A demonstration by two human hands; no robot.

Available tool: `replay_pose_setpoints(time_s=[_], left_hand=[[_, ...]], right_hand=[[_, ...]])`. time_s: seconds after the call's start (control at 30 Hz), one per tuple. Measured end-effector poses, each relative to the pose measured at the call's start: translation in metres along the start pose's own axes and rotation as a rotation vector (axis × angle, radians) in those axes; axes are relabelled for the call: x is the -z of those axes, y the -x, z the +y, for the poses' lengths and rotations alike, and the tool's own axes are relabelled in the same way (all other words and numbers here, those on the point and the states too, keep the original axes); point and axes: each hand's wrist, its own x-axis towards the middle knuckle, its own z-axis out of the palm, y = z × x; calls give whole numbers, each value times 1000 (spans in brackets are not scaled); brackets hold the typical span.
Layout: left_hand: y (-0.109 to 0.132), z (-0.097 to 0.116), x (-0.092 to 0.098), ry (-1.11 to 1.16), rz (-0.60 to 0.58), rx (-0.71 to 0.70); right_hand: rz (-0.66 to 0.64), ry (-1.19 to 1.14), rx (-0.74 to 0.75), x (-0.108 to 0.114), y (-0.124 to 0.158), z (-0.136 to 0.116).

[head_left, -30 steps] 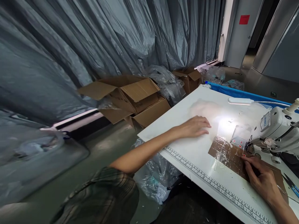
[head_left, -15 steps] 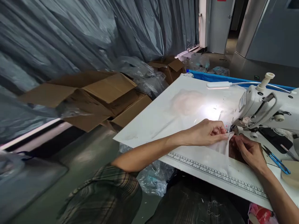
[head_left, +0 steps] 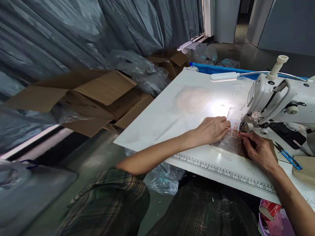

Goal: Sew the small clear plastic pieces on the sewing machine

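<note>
A thin sheer fabric (head_left: 225, 144) lies flat on the sewing table, its near part over a brown plate (head_left: 272, 147). My left hand (head_left: 213, 130) is closed with curled fingers on the fabric's edge, left of the needle. Just in front of the presser foot (head_left: 240, 127), my right hand (head_left: 259, 150) has thumb and index finger close together on the fabric; the exact grip is partly hidden. The white sewing machine (head_left: 265, 98) stands beyond my right hand. Small red marks show by the foot.
Blue thread snips (head_left: 289, 157) lie right of my right hand, near a black phone-like object (head_left: 285, 136). A white lamp (head_left: 223, 76) lights the tabletop. A printed ruler (head_left: 221, 170) runs along the front edge. Open cardboard boxes (head_left: 105, 88) stand left.
The raised fold of fabric between my hands has come down flat. My left hand has turned palm down and drawn slightly away from the needle. The view has shifted a little.
</note>
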Motion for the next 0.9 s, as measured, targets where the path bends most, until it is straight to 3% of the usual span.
replay_pose_setpoints(time_s=[0.1, 0.17, 0.33, 0.5, 0.7, 0.8, 0.9], left_hand=[[4, 2, -9, 78, -56, -58], [6, 1, -19, 99, -61, -21], [13, -1, -32, 206, -7, 32], [18, -2, -24, 233, 60, 17], [16, -9, -4, 265, 219, -90], [19, -16, -3, 177, 131, -38], [26, -25, -13, 137, 42, 28]], right_hand=[[5, -1, -13, 1, 0, -1], [15, 3, -30, 2, 0, 0], [17, 10, -39, 3, 0, 1], [25, -14, -47, 1, 0, 2], [31, -39, 8, 2, -1, -2], [54, -28, 63, 3, 0, -3], [54, 1, 96, 2, 0, -2]])
